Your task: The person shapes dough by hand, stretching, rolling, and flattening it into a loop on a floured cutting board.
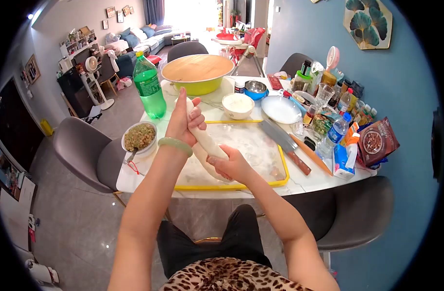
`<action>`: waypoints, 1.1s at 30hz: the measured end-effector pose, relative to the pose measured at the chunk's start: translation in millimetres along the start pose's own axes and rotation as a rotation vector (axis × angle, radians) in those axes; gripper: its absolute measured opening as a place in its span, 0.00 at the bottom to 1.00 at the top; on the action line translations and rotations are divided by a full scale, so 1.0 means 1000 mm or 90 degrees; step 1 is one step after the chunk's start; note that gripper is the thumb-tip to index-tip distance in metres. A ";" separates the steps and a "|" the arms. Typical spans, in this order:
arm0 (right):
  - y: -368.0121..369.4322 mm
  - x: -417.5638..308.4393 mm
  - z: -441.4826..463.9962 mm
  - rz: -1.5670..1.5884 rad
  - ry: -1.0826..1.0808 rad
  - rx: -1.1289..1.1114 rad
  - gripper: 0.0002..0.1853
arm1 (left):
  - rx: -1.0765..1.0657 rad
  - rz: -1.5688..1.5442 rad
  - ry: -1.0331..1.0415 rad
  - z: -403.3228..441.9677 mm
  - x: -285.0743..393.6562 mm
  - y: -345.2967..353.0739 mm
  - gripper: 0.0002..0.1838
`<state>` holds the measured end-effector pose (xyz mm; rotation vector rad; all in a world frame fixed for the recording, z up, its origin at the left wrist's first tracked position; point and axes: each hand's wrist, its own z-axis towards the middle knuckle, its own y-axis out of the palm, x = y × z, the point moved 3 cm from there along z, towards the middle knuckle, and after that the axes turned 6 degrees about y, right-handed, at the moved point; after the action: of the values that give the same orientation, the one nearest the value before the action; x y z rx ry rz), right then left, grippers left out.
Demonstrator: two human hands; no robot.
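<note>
A long white rope of dough (206,144) slants between my hands above a floured board with a yellow rim (261,185). My left hand (187,119) is closed around its upper end, thumb pointing up, a pale green bangle on the wrist. Lower down, my right hand (230,164) grips the dough with the fingers curled round it. Part of the dough hangs in a loop beneath, near the board; whether it touches is hard to tell. White flour (244,140) is spread over the board.
Left of the board stand a bowl of filling (140,139) and a green soda bottle (149,87). Behind are a covered basin (197,72) and a flour bowl (238,105). A cleaver (286,145) and wooden rolling pin (311,154) lie right, beside bottles and packets.
</note>
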<state>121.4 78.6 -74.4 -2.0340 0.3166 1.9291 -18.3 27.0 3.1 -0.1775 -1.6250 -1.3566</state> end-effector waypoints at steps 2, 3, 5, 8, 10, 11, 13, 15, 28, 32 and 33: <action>0.001 -0.011 -0.004 0.004 -0.008 0.031 0.15 | -0.009 -0.011 -0.005 0.006 -0.001 -0.006 0.30; 0.001 -0.020 -0.003 0.000 -0.013 0.032 0.15 | -0.030 -0.038 0.002 0.006 -0.001 -0.002 0.31; -0.003 -0.037 0.003 -0.091 0.012 0.080 0.13 | -0.056 -0.064 0.003 0.002 -0.007 0.005 0.33; -0.006 -0.063 0.028 0.044 -0.077 0.008 0.13 | -0.151 0.073 0.017 -0.020 -0.010 0.028 0.36; -0.005 -0.056 0.037 0.082 -0.128 -0.074 0.13 | -0.096 0.071 0.019 -0.016 0.000 0.021 0.35; -0.003 -0.055 0.038 0.115 -0.187 -0.149 0.13 | -0.053 0.068 0.024 -0.011 0.007 0.019 0.34; 0.003 -0.032 0.025 0.034 -0.040 -0.160 0.13 | -0.021 0.063 0.040 -0.007 0.021 0.014 0.32; 0.002 -0.015 0.017 0.005 -0.049 -0.082 0.13 | -0.067 0.027 0.034 -0.009 0.029 0.007 0.29; -0.008 -0.061 0.023 0.279 -0.128 -0.138 0.14 | 0.006 -0.002 0.023 -0.025 -0.003 0.036 0.29; -0.005 -0.015 0.022 -0.005 0.008 -0.141 0.14 | -0.002 -0.084 0.002 0.004 0.008 0.000 0.24; -0.004 -0.010 0.014 0.010 0.009 -0.091 0.15 | -0.004 -0.087 0.006 0.006 0.011 -0.005 0.24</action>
<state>108.8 86.9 -64.2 -2.1417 0.2037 2.0003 -30.9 24.8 8.6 -0.0646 -1.6500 -1.4631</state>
